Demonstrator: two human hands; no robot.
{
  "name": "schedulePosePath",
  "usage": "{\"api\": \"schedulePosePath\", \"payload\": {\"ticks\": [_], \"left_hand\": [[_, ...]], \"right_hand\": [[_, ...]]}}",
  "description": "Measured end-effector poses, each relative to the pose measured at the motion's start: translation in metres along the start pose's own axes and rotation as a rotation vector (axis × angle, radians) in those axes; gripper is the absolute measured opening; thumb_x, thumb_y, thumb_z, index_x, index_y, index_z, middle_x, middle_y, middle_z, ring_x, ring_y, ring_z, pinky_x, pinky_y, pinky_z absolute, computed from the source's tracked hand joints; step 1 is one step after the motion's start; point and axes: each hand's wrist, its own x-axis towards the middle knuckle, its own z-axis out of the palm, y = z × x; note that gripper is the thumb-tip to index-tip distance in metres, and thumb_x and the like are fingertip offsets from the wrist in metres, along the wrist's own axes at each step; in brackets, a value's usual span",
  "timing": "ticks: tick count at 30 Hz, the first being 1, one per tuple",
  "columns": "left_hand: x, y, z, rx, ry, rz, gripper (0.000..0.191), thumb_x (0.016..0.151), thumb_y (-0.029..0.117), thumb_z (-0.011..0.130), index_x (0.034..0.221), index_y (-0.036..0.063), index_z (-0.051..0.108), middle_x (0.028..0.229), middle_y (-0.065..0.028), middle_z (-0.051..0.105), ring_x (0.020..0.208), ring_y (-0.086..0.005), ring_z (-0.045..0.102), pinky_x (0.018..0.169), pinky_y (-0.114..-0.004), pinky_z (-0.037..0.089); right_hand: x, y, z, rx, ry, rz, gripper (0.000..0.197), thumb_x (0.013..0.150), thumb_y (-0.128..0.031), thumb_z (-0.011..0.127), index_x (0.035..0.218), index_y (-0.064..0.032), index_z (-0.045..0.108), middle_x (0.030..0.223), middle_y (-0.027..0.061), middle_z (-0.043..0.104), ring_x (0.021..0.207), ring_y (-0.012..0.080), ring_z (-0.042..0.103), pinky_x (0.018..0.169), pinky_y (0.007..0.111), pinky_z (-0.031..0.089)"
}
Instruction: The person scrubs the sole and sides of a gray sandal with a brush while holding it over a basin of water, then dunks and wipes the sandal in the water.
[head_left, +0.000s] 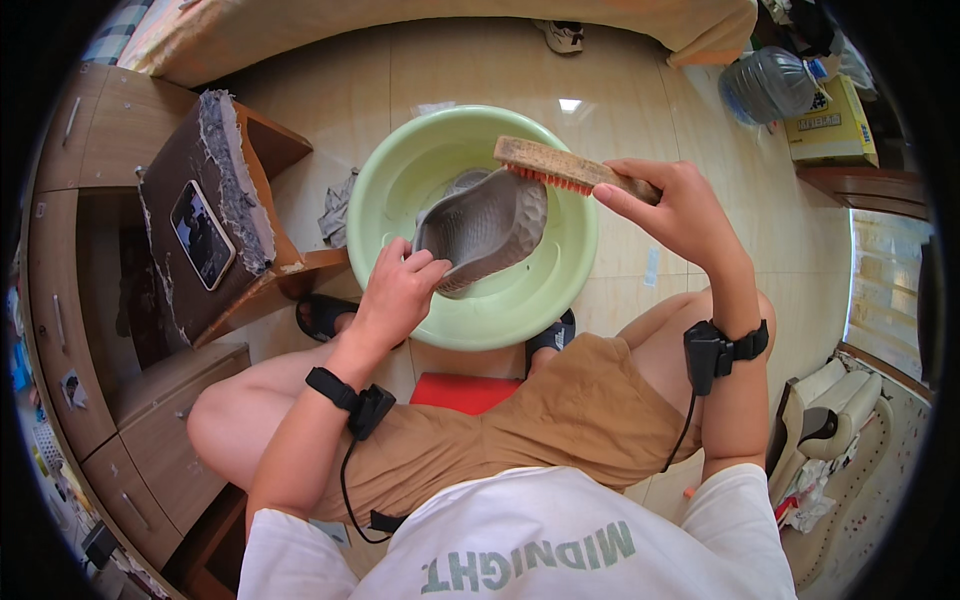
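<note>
A pale green plastic basin (358, 217) stands on the tiled floor before me. Over it, my left hand (409, 281) pinches one end of a grey-brown moulded slipper (487, 232), whose hollow inside faces up. My right hand (675, 210) grips the handle end of a wooden scrubbing brush (555, 163) with orange-red bristles turned downward. The front of the bristles lies at the far rim of the slipper; whether they press on it I cannot tell. Another greyish object (466, 180) shows partly behind the slipper in the basin.
A worn brown stool (176, 225) holding a smartphone (202, 234) stands left of the basin, by wooden drawers (135, 120). A grey cloth (337, 206) lies between them. A red object (465, 393) is below the basin, and a large water bottle (769, 85) lies at the upper right.
</note>
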Motion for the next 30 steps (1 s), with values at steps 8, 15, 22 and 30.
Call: {"api": "schedulePosePath", "payload": {"ticks": [8, 15, 22, 30], "left_hand": [[0.001, -0.001, 0.002, 0.083, 0.054, 0.119, 0.029, 0.073, -0.003, 0.065, 0.1, 0.007, 0.071, 0.083, -0.006, 0.061, 0.087, -0.0313, 0.053, 0.08, -0.04, 0.048], [-0.001, -0.002, 0.003, 0.078, 0.091, 0.145, 0.03, 0.073, -0.003, 0.065, 0.1, 0.0068, 0.072, 0.082, -0.0057, 0.06, 0.086, -0.0309, 0.053, 0.079, -0.04, 0.048], [-0.005, -0.003, 0.003, 0.086, 0.078, 0.133, 0.028, 0.075, -0.002, 0.069, 0.101, 0.0078, 0.071, 0.084, -0.0058, 0.06, 0.085, -0.0313, 0.053, 0.081, -0.04, 0.048], [-0.006, -0.004, 0.005, 0.085, 0.094, 0.137, 0.029, 0.075, -0.002, 0.07, 0.102, 0.0074, 0.071, 0.082, -0.0053, 0.059, 0.084, -0.031, 0.053, 0.08, -0.039, 0.048]], "right_hand": [[0.005, 0.022, 0.012, 0.249, -0.182, 0.063, 0.057, 0.101, -0.05, 0.058, 0.106, 0.0056, 0.072, 0.06, -0.0018, 0.036, 0.058, 0.0093, 0.032, 0.052, 0.032, 0.028], [0.008, 0.014, 0.015, 0.435, -0.356, 0.262, 0.062, 0.102, -0.06, 0.049, 0.111, -0.0041, 0.075, 0.059, -0.0059, 0.031, 0.051, 0.0065, 0.027, 0.046, 0.027, 0.024], [0.013, 0.006, 0.017, 0.492, -0.454, 0.326, 0.065, 0.106, -0.058, 0.041, 0.119, -0.0035, 0.072, 0.059, -0.0072, 0.027, 0.05, 0.0055, 0.021, 0.045, 0.026, 0.019], [0.019, 0.012, 0.021, 0.572, -0.526, 0.364, 0.069, 0.103, -0.063, 0.041, 0.118, -0.0025, 0.071, 0.059, -0.0068, 0.025, 0.048, 0.0064, 0.019, 0.043, 0.027, 0.017]]}}
